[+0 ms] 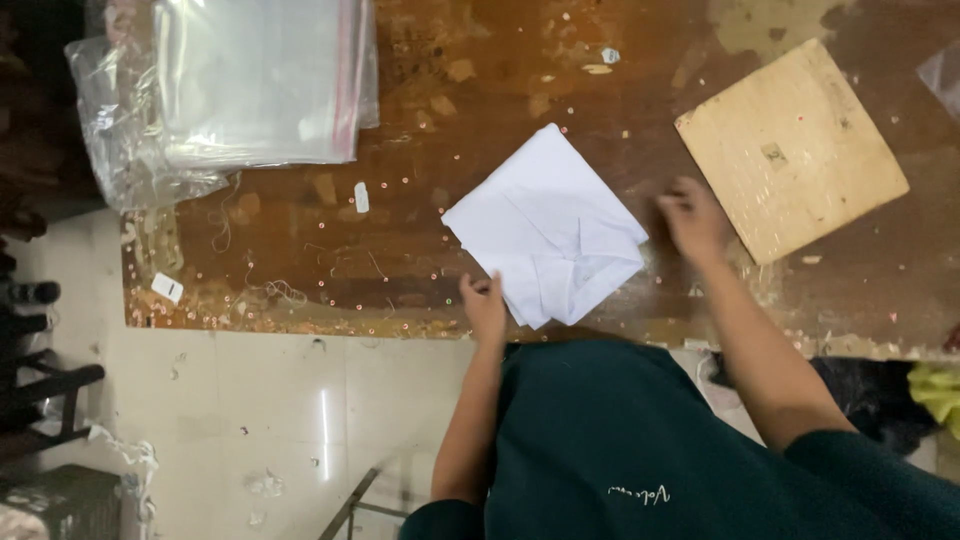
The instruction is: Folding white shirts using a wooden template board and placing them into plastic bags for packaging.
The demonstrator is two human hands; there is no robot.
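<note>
A folded white cloth (548,225) lies on the worn brown wooden table (400,230), turned like a diamond. My left hand (485,303) rests at the cloth's near left edge, its fingers curled and touching the fabric. My right hand (692,220) is blurred, just right of the cloth's right corner, fingers bent, holding nothing I can see. It lies between the cloth and a light square wooden board (792,148).
A stack of clear plastic bags (255,80) with a pink strip sits at the table's far left on crumpled plastic (120,150). Small dots and thread scraps litter the tabletop. Pale tiled floor (260,420) lies below the table's near edge. A yellow-green cloth (938,392) shows at right.
</note>
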